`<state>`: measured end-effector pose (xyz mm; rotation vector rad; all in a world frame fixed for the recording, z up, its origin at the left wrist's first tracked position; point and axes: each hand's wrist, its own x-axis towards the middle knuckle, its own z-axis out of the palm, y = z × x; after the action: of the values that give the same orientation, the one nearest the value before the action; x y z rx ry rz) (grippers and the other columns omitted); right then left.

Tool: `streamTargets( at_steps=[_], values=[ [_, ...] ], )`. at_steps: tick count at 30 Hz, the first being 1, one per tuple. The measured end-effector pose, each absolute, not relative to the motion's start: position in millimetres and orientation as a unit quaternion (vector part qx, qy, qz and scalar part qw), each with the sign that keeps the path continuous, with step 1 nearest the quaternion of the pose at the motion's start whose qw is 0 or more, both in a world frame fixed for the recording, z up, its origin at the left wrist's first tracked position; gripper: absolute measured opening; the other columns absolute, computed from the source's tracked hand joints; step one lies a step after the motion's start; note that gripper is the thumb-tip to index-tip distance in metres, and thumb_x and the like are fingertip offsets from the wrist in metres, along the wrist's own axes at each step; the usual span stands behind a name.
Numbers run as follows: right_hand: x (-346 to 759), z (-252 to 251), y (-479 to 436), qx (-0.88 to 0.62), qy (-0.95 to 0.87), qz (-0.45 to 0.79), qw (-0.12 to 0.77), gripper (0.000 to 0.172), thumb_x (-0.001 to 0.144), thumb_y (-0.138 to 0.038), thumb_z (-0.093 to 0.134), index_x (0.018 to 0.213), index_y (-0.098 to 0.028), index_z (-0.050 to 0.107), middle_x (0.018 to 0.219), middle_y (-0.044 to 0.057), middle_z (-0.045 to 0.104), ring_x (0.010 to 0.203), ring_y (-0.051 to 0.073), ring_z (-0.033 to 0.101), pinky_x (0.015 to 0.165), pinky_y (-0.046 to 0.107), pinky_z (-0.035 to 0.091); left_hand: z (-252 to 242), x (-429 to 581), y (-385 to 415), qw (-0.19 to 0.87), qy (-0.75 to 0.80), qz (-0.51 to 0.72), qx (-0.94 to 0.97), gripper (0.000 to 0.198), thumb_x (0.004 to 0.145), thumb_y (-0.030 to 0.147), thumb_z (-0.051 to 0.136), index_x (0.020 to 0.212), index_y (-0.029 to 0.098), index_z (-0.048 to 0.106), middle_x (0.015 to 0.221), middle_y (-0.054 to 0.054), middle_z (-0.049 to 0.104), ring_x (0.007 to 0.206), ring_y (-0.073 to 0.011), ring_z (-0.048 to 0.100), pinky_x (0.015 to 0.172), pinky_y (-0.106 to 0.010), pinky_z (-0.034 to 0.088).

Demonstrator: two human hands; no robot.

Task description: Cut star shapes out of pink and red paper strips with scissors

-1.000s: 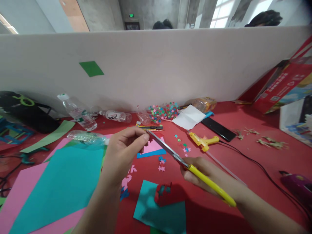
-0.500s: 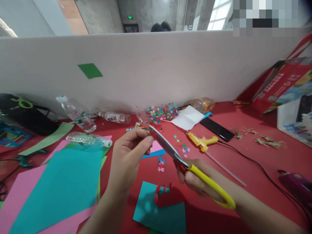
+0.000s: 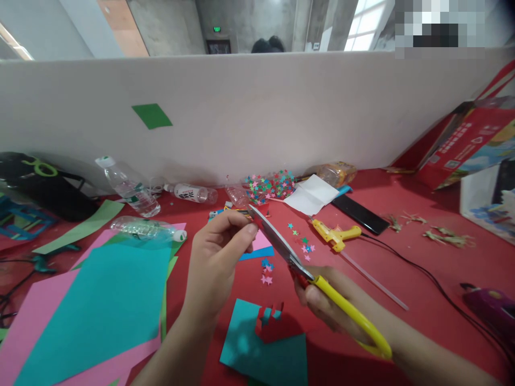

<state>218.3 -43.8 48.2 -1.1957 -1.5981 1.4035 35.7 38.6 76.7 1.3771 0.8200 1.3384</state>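
Yellow-handled scissors are gripped in my right hand, blades pointing up and left, apparently closed or nearly so. Thumb and fingers of my left hand are pinched together beside the blade tips; whatever they hold is too small or hidden to name. Below the hands lies a cut teal paper square with a red paper scrap on it. Small paper stars in blue and pink rest on the red table beyond, between the two hands.
Teal and pink paper sheets cover the left side, with a plastic bottle on top. At right are a yellow glue gun with its cord, a black phone and a purple tool. A white partition stands behind.
Both hands keep nearly the same pose, the scissors still beside the left fingertips. The whole view has shifted slightly.
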Motion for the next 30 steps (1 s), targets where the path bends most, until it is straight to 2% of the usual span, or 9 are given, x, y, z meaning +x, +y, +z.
streamTargets(
  at_steps=[6,10,14,18,22,24,26,28,30],
  values=[
    [220.6,42.0,-43.0,-0.478,-0.619,0.533,0.323,0.051,0.088,-0.067,0.042,0.071,-0.019,0.042,0.054,-0.007,0.037,0.044,0.006,0.029,0.040,0.021,0.019,77.0,40.9,35.6,0.496,0.300,0.580,0.572,0.015,0.084,0.010,0.059,0.074,0.021,0.062,0.080,0.003,0.057,0.077,-0.0101,0.054,0.073,-0.022,0.045],
    [219.0,46.7,-44.3,-0.480,-0.608,0.546,0.320,0.051,0.087,-0.068,0.043,0.068,-0.020,0.039,0.054,-0.007,0.035,0.044,0.006,0.028,0.039,0.021,0.020,75.0,44.7,33.8,0.500,0.286,0.599,0.556,0.016,0.084,0.010,0.059,0.071,0.019,0.059,0.100,0.000,0.062,0.092,-0.0145,0.061,0.088,-0.031,0.048],
    [215.5,49.1,-44.3,-0.464,-0.595,0.556,0.349,0.055,0.083,-0.072,0.045,0.066,-0.021,0.037,0.052,-0.008,0.033,0.044,0.006,0.025,0.039,0.022,0.018,73.6,50.0,29.1,0.518,0.263,0.623,0.524,0.015,0.086,0.010,0.057,0.074,0.019,0.061,0.105,-0.002,0.066,0.099,-0.0200,0.067,0.090,-0.036,0.052],
    [213.4,43.7,-42.0,-0.460,-0.588,0.558,0.362,0.053,0.084,-0.070,0.047,0.066,-0.021,0.039,0.050,-0.008,0.033,0.042,0.006,0.025,0.038,0.022,0.017,74.9,53.4,28.7,0.550,0.261,0.626,0.487,0.016,0.083,0.010,0.058,0.069,0.018,0.059,0.103,-0.004,0.069,0.101,-0.0204,0.067,0.090,-0.033,0.053],
    [213.7,39.8,-39.8,-0.467,-0.564,0.558,0.390,0.053,0.082,-0.071,0.049,0.065,-0.021,0.039,0.045,-0.009,0.034,0.036,0.004,0.026,0.035,0.022,0.017,75.6,51.4,39.0,0.640,0.272,0.599,0.398,0.019,0.078,0.012,0.057,0.061,0.019,0.052,0.086,-0.002,0.069,0.097,-0.0177,0.067,0.085,-0.030,0.054],
    [214.5,41.5,-38.5,-0.486,-0.545,0.552,0.403,0.056,0.078,-0.074,0.050,0.064,-0.022,0.038,0.043,-0.010,0.033,0.034,0.005,0.027,0.034,0.021,0.017,74.6,49.5,46.7,0.682,0.298,0.569,0.350,0.018,0.078,0.015,0.055,0.062,0.019,0.050,0.079,0.000,0.066,0.085,-0.0139,0.066,0.078,-0.026,0.053],
    [216.2,45.1,-36.7,-0.505,-0.522,0.544,0.420,0.057,0.075,-0.076,0.051,0.064,-0.022,0.040,0.041,-0.011,0.033,0.032,0.005,0.028,0.033,0.019,0.019,71.0,47.2,54.3,0.701,0.335,0.527,0.345,0.014,0.079,0.019,0.054,0.065,0.019,0.051,0.073,0.002,0.063,0.066,-0.0093,0.060,0.064,-0.022,0.050],
    [219.0,48.7,-34.3,-0.518,-0.504,0.540,0.431,0.056,0.074,-0.075,0.052,0.065,-0.021,0.042,0.039,-0.011,0.033,0.031,0.005,0.029,0.032,0.018,0.021,62.2,43.5,60.5,0.667,0.377,0.477,0.431,0.012,0.079,0.021,0.054,0.067,0.019,0.053,0.062,0.004,0.054,0.051,-0.0071,0.047,0.052,-0.019,0.041],
    [223.0,50.5,-31.4,-0.523,-0.495,0.541,0.434,0.054,0.074,-0.073,0.053,0.066,-0.020,0.045,0.037,-0.012,0.034,0.029,0.005,0.030,0.032,0.017,0.023,45.9,37.4,64.6,0.575,0.440,0.379,0.576,0.012,0.077,0.024,0.056,0.065,0.019,0.055,0.056,0.005,0.049,0.048,-0.0084,0.039,0.048,-0.021,0.034]
  ],
)
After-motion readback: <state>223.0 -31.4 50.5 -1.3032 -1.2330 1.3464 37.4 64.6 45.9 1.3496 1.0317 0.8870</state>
